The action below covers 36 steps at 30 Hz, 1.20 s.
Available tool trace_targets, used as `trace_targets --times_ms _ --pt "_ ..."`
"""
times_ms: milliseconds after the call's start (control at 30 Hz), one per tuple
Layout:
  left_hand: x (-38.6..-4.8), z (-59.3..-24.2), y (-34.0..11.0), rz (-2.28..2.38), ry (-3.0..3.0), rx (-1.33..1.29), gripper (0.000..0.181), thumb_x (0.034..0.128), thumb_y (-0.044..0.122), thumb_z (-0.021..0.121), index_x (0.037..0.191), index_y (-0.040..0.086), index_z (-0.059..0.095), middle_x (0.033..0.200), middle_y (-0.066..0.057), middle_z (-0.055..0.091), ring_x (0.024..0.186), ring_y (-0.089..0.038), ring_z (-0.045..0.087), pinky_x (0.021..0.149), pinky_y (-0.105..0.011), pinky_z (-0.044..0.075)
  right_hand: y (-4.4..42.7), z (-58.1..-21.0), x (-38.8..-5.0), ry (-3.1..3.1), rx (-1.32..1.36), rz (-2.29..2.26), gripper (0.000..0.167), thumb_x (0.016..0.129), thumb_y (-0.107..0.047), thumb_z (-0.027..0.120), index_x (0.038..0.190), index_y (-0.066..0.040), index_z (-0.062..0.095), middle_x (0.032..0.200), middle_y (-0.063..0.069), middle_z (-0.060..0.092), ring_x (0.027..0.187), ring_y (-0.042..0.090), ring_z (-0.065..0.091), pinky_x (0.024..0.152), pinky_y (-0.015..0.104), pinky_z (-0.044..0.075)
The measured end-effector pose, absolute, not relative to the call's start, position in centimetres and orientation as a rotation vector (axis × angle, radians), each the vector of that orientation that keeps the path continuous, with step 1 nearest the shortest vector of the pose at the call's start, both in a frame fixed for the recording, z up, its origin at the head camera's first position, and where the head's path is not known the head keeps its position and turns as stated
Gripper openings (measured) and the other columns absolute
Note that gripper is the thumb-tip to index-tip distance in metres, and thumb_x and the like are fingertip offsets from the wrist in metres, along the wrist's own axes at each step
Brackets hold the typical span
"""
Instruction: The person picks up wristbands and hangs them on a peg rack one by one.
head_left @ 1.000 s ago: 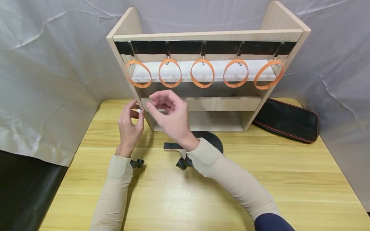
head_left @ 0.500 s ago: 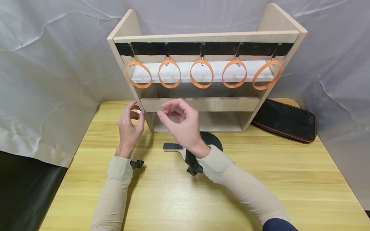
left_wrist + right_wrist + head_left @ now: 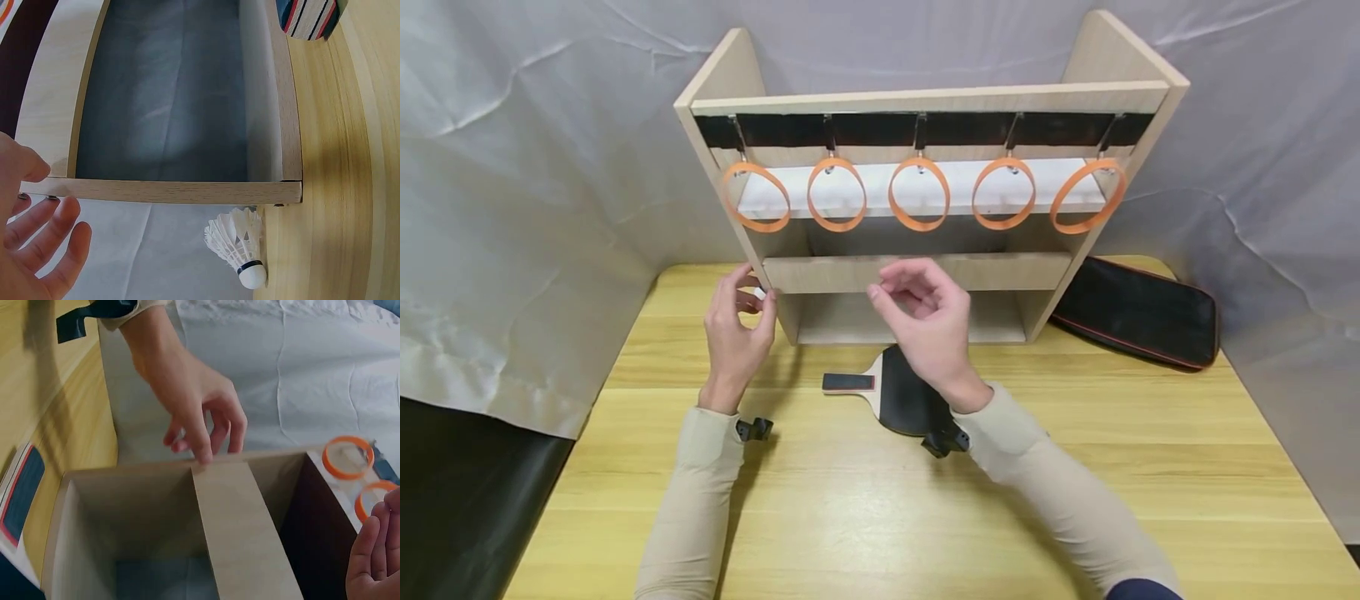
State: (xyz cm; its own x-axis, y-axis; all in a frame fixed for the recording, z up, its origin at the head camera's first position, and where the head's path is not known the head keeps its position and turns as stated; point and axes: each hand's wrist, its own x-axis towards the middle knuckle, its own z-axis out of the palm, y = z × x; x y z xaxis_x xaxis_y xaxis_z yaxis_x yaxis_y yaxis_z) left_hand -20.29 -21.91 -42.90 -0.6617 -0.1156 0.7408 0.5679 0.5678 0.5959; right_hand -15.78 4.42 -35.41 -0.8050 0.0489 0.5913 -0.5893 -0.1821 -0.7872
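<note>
My left hand (image 3: 733, 333) grips the left side panel of a wooden shelf (image 3: 917, 273), its thumb at the panel's front edge and fingers along the outer side. The right wrist view also shows this left hand (image 3: 187, 394) at the panel edge. My right hand (image 3: 928, 321), fingers loosely curved and holding nothing, hovers in front of the lower shelf. Beneath it lies a table tennis bat (image 3: 910, 400) with black rubber, its handle pointing left; the hand partly hides it. A white shuttlecock (image 3: 234, 240) lies outside the left panel; only a white bit shows between the fingers in the head view.
Several orange rings (image 3: 919, 227) hang from hooks along the shelf's black strip (image 3: 880, 130). A black zipped case (image 3: 1138, 312) with red piping lies right of the shelf. Grey cloth (image 3: 550, 150) surrounds the back and sides of the wooden table (image 3: 835, 517).
My right hand has moved right, away from my left hand, from near the left panel to the shelf's middle. More of the bat's handle and blade now shows. My left hand stays put.
</note>
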Motion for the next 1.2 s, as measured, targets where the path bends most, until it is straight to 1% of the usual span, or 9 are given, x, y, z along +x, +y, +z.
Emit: trace_targets --times_ms 200,333,400,533,767,900,1067,1200 --pt "-20.4 -42.8 -22.1 -1.114 -2.039 -0.357 0.041 0.0988 0.000 0.074 0.139 -0.003 0.065 0.112 -0.024 0.073 0.078 -0.031 0.070 0.077 -0.010 0.053 6.4 -36.0 -15.8 -1.687 0.567 1.990 0.020 0.091 0.011 0.078 0.108 0.016 0.069 0.096 -0.006 0.074 0.085 0.009 0.071 0.082 0.022 0.066" --pt "-20.4 -42.9 -22.2 -1.123 -2.036 -0.357 0.041 0.0985 -0.001 0.073 0.139 -0.003 0.065 0.111 -0.024 0.073 0.077 -0.033 0.070 0.077 -0.009 0.052 7.7 -36.5 -15.7 -1.705 0.562 1.961 0.023 0.090 0.011 0.079 0.109 0.019 0.068 0.096 -0.001 0.074 0.086 0.010 0.072 0.082 0.022 0.066" --pt "-20.4 -42.9 -22.1 -1.128 -2.031 -0.357 0.041 0.0979 -0.001 0.074 0.138 -0.002 0.066 0.110 -0.024 0.073 0.077 -0.032 0.070 0.076 -0.009 0.052 8.5 -36.7 -15.7 -1.722 0.578 1.942 0.026 0.090 0.012 0.079 0.111 0.020 0.067 0.097 0.000 0.075 0.088 0.009 0.073 0.083 0.022 0.066" --pt "-20.5 -43.0 -21.9 -1.128 -2.021 -0.359 0.042 0.0969 -0.002 0.075 0.138 -0.001 0.067 0.110 -0.023 0.074 0.076 -0.032 0.070 0.076 -0.010 0.052 10.0 -37.4 -15.6 -1.759 0.597 1.923 0.033 0.090 0.016 0.077 0.121 0.019 0.067 0.105 -0.001 0.078 0.096 0.009 0.076 0.086 0.022 0.066" --pt "-20.7 -43.0 -22.2 -1.127 -2.026 -0.366 0.043 0.0977 0.000 0.076 0.139 -0.001 0.066 0.111 -0.023 0.074 0.076 -0.030 0.070 0.075 -0.012 0.053 12.2 -38.2 -15.2 -1.774 0.582 1.971 0.045 0.091 0.017 0.074 0.135 0.012 0.066 0.122 0.005 0.080 0.109 0.014 0.079 0.093 0.025 0.066" --pt "-20.6 -42.9 -22.6 -1.121 -2.042 -0.363 0.041 0.0986 0.000 0.074 0.139 -0.002 0.066 0.111 -0.025 0.073 0.077 -0.029 0.069 0.077 -0.010 0.052 13.2 -38.4 -15.0 -1.769 0.591 1.958 0.049 0.089 0.019 0.074 0.137 0.013 0.065 0.127 0.009 0.079 0.114 0.016 0.078 0.095 0.025 0.066" --pt "-20.7 -42.9 -23.1 -1.099 -2.048 -0.355 0.039 0.0983 -0.002 0.073 0.136 -0.004 0.067 0.107 -0.027 0.074 0.078 -0.033 0.070 0.078 -0.007 0.051 14.6 -38.6 -14.8 -1.770 0.609 1.911 0.054 0.086 0.022 0.074 0.138 0.013 0.065 0.132 0.020 0.075 0.120 0.023 0.076 0.097 0.029 0.066" --pt "-20.7 -42.6 -23.5 -1.092 -2.075 -0.362 0.042 0.0992 0.001 0.073 0.140 -0.004 0.065 0.108 -0.026 0.074 0.080 -0.034 0.070 0.078 -0.009 0.051 16.1 -38.9 -14.6 -1.780 0.606 1.859 0.055 0.085 0.023 0.074 0.139 0.013 0.065 0.134 0.025 0.073 0.122 0.026 0.075 0.097 0.030 0.066"
